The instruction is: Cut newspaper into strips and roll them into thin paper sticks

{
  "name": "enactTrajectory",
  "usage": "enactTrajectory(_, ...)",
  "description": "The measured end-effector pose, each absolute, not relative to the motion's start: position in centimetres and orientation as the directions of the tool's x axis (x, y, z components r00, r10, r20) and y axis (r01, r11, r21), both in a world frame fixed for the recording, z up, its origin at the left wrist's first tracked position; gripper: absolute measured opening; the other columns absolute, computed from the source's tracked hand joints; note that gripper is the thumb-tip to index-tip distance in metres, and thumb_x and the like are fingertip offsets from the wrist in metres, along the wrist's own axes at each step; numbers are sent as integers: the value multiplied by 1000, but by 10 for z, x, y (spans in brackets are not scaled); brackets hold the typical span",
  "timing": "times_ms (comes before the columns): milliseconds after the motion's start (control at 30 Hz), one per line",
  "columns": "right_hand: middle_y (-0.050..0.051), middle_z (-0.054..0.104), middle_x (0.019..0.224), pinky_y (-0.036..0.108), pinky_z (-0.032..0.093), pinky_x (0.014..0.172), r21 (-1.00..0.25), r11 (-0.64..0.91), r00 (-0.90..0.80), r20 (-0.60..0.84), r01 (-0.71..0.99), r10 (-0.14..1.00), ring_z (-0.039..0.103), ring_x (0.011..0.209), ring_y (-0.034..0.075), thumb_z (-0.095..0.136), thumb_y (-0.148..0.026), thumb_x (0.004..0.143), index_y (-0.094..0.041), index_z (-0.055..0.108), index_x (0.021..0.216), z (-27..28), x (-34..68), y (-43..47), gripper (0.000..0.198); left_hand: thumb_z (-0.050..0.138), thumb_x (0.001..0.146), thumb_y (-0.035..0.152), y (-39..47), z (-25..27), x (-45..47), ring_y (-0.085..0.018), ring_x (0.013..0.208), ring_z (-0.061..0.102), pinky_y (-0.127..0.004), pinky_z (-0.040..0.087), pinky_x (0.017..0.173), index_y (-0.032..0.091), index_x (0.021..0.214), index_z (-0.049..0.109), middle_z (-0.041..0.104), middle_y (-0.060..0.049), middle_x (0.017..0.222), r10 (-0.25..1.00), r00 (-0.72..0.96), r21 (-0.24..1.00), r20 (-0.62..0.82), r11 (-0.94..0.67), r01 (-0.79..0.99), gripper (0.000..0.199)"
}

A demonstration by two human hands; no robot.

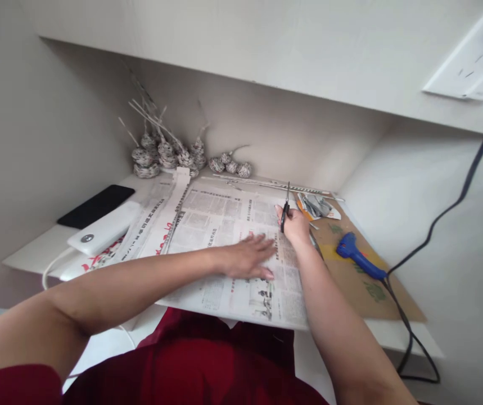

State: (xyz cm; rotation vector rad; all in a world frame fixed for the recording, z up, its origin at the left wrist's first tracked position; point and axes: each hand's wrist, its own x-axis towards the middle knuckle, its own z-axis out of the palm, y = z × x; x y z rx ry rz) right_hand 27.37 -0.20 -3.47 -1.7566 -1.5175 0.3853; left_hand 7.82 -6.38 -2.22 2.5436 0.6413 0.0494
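A large newspaper sheet (207,225) lies spread over the desk in front of me. My left hand (249,257) rests flat on it, fingers spread, with nothing in the grasp. Just beyond, on the right part of the sheet, my right hand (295,225) grips a pair of scissors with black handles (284,218). The blades point away from me, towards the back wall. Cut newspaper strips (167,219) lie on the left side of the sheet. My palm hides part of the scissors.
Woven paper gourds (167,154) and small woven balls (231,167) stand along the back, near thin paper rods (275,184). Left lie a black phone (96,205) and a white device (104,228) with a cable. A blue glue gun (359,256) rests on cardboard (387,295) at right; its black cord hangs nearby.
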Motion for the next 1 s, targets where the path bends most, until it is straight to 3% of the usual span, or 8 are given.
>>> enactTrajectory(100,9,68,64,26,39,58,-549,-15,208,290,836,934,64,67,21,52,-58,82,-19,63,64,-32,276,-3,45,51,90,47,-76,-22,85,-27,140,27,-43,19,114,14,141,42,39,-14,148,379,919,578,112,-777,250,62)
enactTrajectory(233,12,71,74,28,37,60,-469,-56,198,259,881,945,65,76,24,53,-55,82,-19,67,70,-28,276,-2,41,61,85,24,-70,-17,79,-20,103,65,-30,43,95,17,103,71,72,-7,106,630,728,669,270,-666,329,22)
enactTrajectory(367,14,71,75,28,35,58,-462,-64,201,253,885,946,64,76,25,52,-56,82,-18,68,72,-27,275,-4,42,65,82,32,-63,-11,63,-13,65,65,-22,48,66,17,83,73,72,-1,73,798,541,776,265,-510,371,17)
enactTrajectory(500,13,70,73,28,34,56,-470,-50,197,268,881,943,64,73,24,52,-59,82,-18,68,72,-29,274,-5,45,66,77,49,-73,-13,52,-10,47,50,-23,37,49,15,64,66,56,2,50,858,424,693,289,-493,526,37)
enactTrajectory(600,13,70,73,28,33,56,-464,-40,199,300,885,933,64,72,24,51,-61,81,-18,68,72,-33,274,-5,47,55,87,45,-87,-14,43,-14,60,57,-26,43,59,16,69,70,61,-2,60,817,441,522,372,-577,629,37)
enactTrajectory(667,13,70,74,28,33,56,-461,-30,195,313,887,930,64,73,24,51,-62,81,-18,69,73,-35,274,-5,48,56,88,32,-99,-13,34,-20,91,62,-32,46,80,22,104,71,69,-7,97,729,523,423,442,-683,596,24)
enactTrajectory(733,13,71,75,28,33,56,-460,-23,187,315,888,931,64,74,25,50,-63,81,-18,69,75,-36,273,-5,49,57,87,26,-110,-13,25,-23,111,55,-38,44,93,27,129,56,62,-9,121,691,537,397,483,-720,569,42)
enactTrajectory(1000,13,72,77,29,33,56,-439,-3,166,333,898,928,66,75,26,50,-63,81,-18,70,77,-37,273,-7,49,49,91,34,-144,-20,-33,-21,93,64,-35,50,87,22,103,71,72,-7,96,813,332,450,479,-552,702,27)
